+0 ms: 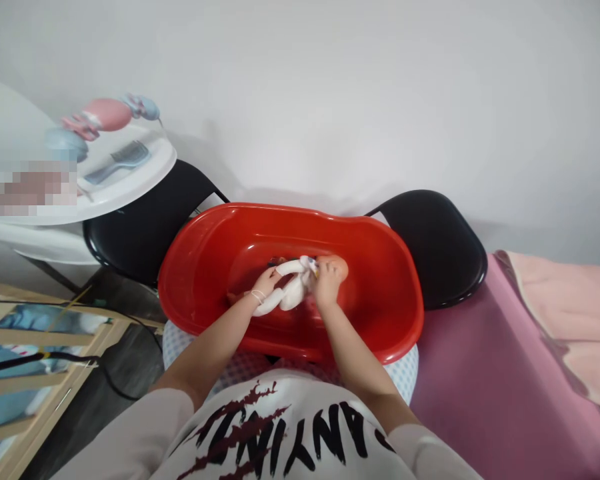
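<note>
left hand (pixel 266 282) clamped on white cloth (pixel 291 288) | right hand (pixel 327 279) gripping its other end | cloth bunched between both grips, low inside red tub (pixel 220 247) | progress: washing looks mid-way, cloth not yet lifted out

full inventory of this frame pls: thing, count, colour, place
tub: 1, red, centre, on the chairs
cloth: 1, white, inside the tub, gripped by both hands
chairs: 2, black, under and behind the tub
tray: 1, white, upper left
brush: 1, grey-blue, on the tray
toy: 1, pink and blue, on the tray
blanket: 1, pink, right
left hand: 1, on the cloth
right hand: 1, on the cloth
</note>
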`<state>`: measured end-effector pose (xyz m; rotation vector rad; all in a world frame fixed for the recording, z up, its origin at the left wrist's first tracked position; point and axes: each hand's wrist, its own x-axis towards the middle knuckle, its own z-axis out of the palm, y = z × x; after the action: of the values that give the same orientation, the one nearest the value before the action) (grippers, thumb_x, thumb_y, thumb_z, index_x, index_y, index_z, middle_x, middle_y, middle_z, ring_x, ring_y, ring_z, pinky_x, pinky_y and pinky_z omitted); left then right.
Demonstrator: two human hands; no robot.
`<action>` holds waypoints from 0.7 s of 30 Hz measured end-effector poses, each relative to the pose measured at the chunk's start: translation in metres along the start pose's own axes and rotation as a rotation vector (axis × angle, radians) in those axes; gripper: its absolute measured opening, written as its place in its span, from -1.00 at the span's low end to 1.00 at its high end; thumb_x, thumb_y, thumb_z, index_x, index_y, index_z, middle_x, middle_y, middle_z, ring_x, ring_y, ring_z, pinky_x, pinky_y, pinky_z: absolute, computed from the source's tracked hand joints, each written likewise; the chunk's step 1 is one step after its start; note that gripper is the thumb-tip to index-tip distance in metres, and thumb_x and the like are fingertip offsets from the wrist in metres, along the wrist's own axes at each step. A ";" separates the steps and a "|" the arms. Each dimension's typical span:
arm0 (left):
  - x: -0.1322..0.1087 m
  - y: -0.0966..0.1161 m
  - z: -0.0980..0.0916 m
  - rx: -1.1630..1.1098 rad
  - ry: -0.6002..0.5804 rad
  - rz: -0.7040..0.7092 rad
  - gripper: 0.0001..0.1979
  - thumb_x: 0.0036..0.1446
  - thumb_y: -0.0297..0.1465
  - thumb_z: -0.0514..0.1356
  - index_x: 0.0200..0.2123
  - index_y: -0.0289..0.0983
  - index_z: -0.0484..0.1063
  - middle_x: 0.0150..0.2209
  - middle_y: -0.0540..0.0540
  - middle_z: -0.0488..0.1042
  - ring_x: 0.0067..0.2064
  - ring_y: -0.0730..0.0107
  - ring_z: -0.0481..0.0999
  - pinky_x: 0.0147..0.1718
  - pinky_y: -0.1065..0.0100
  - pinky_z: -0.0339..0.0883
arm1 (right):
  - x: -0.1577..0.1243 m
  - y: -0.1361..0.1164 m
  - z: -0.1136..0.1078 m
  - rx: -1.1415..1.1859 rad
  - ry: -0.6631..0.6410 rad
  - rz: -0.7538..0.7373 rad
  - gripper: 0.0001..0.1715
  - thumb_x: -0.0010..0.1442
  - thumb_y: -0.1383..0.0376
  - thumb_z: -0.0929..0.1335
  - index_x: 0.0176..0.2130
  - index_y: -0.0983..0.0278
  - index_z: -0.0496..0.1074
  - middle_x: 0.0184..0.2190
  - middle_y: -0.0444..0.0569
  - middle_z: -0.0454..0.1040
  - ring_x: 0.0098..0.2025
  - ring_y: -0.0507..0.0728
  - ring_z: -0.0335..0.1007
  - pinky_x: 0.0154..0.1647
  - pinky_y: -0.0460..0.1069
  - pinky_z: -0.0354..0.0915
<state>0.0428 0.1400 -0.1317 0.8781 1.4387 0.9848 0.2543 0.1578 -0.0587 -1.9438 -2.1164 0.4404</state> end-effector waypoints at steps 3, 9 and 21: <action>0.009 -0.007 -0.006 -0.002 0.054 0.020 -0.62 0.38 -0.18 0.30 0.11 -0.31 0.56 0.06 -0.27 0.68 0.02 0.05 0.66 -0.02 0.20 0.55 | -0.026 -0.024 0.027 0.062 -0.144 -0.257 -0.55 0.55 0.28 0.36 0.32 0.32 0.53 0.22 0.23 0.50 0.23 0.37 0.32 0.35 0.15 0.22; 0.019 -0.017 -0.017 0.043 0.114 0.082 -0.70 0.34 -0.26 0.26 0.04 -0.30 0.55 -0.01 -0.23 0.66 -0.02 0.10 0.63 0.02 0.20 0.50 | -0.035 -0.035 0.049 0.005 -0.329 -0.464 -0.58 0.49 0.39 0.37 0.25 0.24 0.60 0.20 0.15 0.52 0.24 0.36 0.33 0.31 0.15 0.28; 0.014 -0.015 -0.021 0.089 0.137 -0.005 -0.61 0.40 -0.15 0.25 0.11 -0.31 0.53 -0.06 -0.25 0.63 -0.17 0.17 0.59 -0.30 0.33 0.41 | 0.026 0.014 0.007 0.183 0.048 0.252 -0.53 0.63 0.17 0.23 0.34 0.28 0.45 0.32 0.28 0.43 0.29 0.38 0.36 0.33 0.20 0.30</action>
<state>0.0206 0.1454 -0.1509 0.8847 1.6111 0.9991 0.2626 0.1843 -0.0717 -2.0959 -1.7405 0.6045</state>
